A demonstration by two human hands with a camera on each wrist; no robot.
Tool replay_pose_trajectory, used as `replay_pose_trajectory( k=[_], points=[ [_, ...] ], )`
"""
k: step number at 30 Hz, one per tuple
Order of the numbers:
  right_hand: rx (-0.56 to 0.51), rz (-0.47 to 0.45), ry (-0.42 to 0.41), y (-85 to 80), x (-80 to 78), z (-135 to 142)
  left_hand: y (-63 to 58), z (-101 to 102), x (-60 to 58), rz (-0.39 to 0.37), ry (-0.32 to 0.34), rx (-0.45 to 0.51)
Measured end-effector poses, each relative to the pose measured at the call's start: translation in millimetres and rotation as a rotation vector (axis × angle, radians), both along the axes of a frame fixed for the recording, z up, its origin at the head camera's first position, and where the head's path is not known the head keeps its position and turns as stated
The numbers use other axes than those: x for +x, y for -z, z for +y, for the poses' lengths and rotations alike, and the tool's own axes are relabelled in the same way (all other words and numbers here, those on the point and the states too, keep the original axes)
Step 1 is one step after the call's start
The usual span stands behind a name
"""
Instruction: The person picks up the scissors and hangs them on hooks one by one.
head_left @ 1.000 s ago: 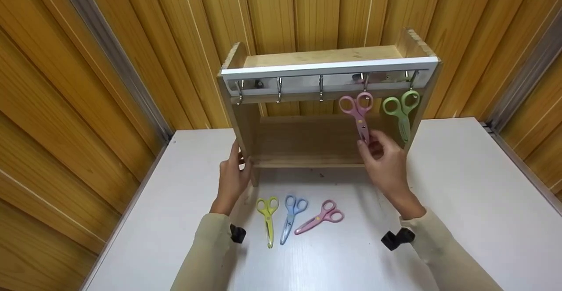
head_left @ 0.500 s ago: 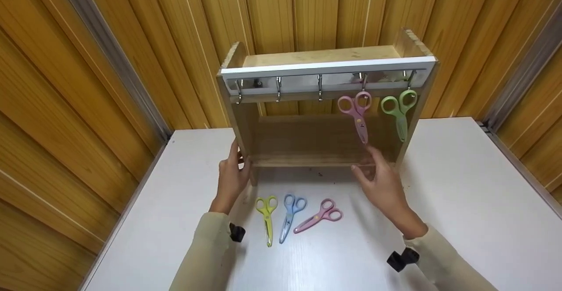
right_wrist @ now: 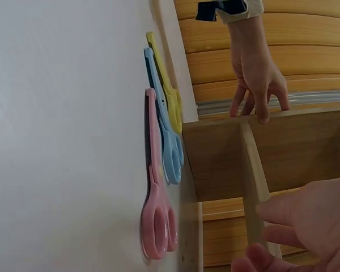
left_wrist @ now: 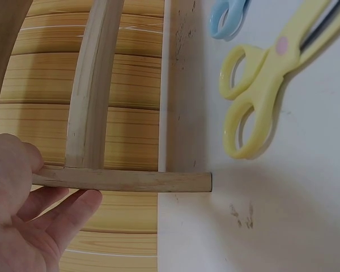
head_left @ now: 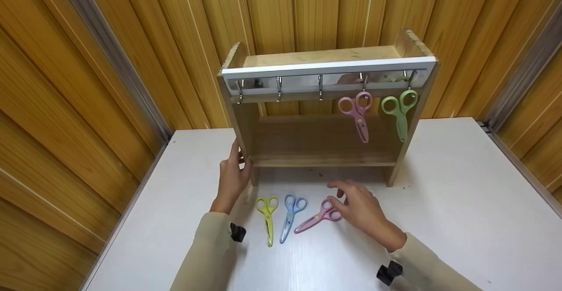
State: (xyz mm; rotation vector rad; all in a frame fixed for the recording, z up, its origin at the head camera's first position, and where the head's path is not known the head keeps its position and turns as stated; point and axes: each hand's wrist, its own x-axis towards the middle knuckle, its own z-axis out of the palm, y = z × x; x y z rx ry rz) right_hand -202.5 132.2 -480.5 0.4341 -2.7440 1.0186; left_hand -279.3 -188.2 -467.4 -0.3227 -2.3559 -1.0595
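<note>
With the left hand (head_left: 232,177) clamped on the wooden rack (head_left: 303,165), the right hand (head_left: 361,207), grip apart, hovered near pink scissors (head_left: 317,217) lying on the worktop (head_left: 193,172), the apparent pick-up step calling for a handle pinch.

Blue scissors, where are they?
In the head view, the blue scissors lie on the table, yellow scissors to their left, pink scissors to their right.

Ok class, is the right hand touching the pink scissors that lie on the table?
Apart. The right wrist view shows a plain gap between the right hand and the pink scissors; in the head view they only overlap.
</note>
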Motion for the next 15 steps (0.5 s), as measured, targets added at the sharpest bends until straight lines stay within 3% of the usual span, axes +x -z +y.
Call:
replay_pose_trajectory(
  k=[15],
  points=[
    [0.081,-0.066,-0.106,18.8,2.0,-35.7,-0.5,-0.2,0.1,-0.015,0.011,0.026]
  ],
)
